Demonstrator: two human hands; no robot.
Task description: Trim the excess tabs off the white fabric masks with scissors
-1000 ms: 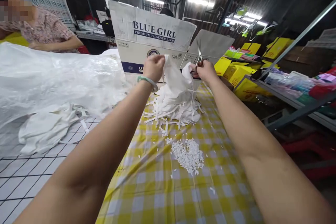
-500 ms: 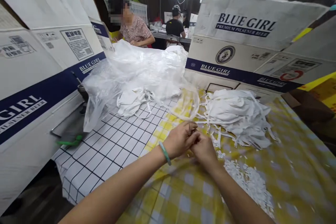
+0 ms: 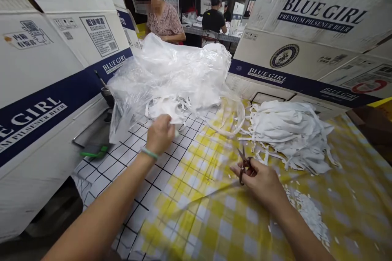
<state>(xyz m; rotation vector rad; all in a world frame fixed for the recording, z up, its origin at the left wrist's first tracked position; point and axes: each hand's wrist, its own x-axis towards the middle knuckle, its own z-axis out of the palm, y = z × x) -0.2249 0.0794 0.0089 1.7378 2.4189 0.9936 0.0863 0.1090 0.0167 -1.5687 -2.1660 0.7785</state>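
The left hand [image 3: 159,133] is stretched forward over the counter [image 3: 190,212] and its fingers are closed on a white cloth piece [image 3: 167,110] lying at the mouth of a clear plastic bag [image 3: 171,73], where more such pieces with loose straps are heaped. The grip seems to be taken at the near edge of the piece, so that it can be lifted free of the tangle. The right hand [image 3: 263,181] is rested low on the yellow checked cloth, and small scissors [image 3: 243,162] are grasped in its fingers, blades pointed away and apparently shut, kept clear of the other hand. To the right a separate pile of white pieces [image 3: 290,130] is laid, and white snippets [image 3: 309,212] are scattered just beside the right wrist. Printed cardboard boxes [image 3: 290,40] are stood around the counter like walls. Two other people are seated beyond them.
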